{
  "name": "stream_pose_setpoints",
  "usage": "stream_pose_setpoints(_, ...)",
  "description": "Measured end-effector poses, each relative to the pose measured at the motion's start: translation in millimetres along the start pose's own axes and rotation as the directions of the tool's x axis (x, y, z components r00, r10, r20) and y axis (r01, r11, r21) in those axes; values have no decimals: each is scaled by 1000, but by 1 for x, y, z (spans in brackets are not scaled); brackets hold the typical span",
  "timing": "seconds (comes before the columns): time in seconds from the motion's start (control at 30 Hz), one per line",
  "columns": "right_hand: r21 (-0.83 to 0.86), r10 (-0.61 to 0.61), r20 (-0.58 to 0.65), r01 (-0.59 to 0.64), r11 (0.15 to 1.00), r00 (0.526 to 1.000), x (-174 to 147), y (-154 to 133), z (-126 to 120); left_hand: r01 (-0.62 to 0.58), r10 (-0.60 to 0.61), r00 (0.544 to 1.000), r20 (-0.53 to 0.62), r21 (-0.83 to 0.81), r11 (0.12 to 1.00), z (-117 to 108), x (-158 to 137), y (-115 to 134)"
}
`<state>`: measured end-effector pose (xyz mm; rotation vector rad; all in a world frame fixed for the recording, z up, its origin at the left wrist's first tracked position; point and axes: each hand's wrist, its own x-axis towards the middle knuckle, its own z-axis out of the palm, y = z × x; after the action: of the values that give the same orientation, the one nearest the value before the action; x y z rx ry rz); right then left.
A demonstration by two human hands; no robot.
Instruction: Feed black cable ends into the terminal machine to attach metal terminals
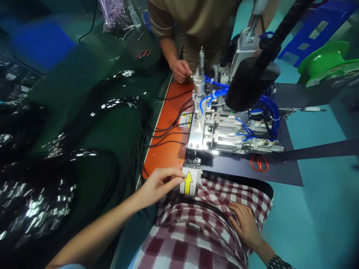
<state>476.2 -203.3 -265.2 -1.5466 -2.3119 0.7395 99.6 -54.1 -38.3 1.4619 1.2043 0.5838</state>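
Note:
My left hand (pixel 162 185) is in a pinch, thumb and index finger together, with a tiny dark thing at the tips that I cannot make out. It is beside a metal block (pixel 199 179) with a white label and yellow arrow at the front of the machine (pixel 213 123). My right hand (pixel 245 224) lies flat on the checked cloth (pixel 207 239) over my lap, fingers stretched out, holding nothing. Several thin black cables (pixel 171 129) run across an orange plate (pixel 161 145) into the machine's left side.
Bundles of black cable (pixel 95 108) cover much of the dark table at left. Across the machine stands a co-worker, whose hand (pixel 181 71) is near its back corner. Red-handled scissors (pixel 259 163) lie at right; a green reel (pixel 322 65) is beyond. A dark cylinder (pixel 251 84) hangs above.

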Motion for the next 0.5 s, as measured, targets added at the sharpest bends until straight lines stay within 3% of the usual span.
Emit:
stream_pose_setpoints(0.13,100,-21,-128,34,994,992,24,-16,-26,-20,17,997,-74,-49,999,4,6,4)
stream_pose_setpoints(0.23,191,-89,-272,145,971,958,60,-50,-61,-50,45,993,-105,-43,998,6,9,4)
stream_pose_setpoints(0.37,305,-145,-341,255,918,929,114,-112,-109,-89,89,986,-144,8,996,8,11,2)
stream_pose_setpoints(0.5,420,-74,-315,209,883,946,157,-160,-129,-107,115,980,-162,52,993,11,12,2)
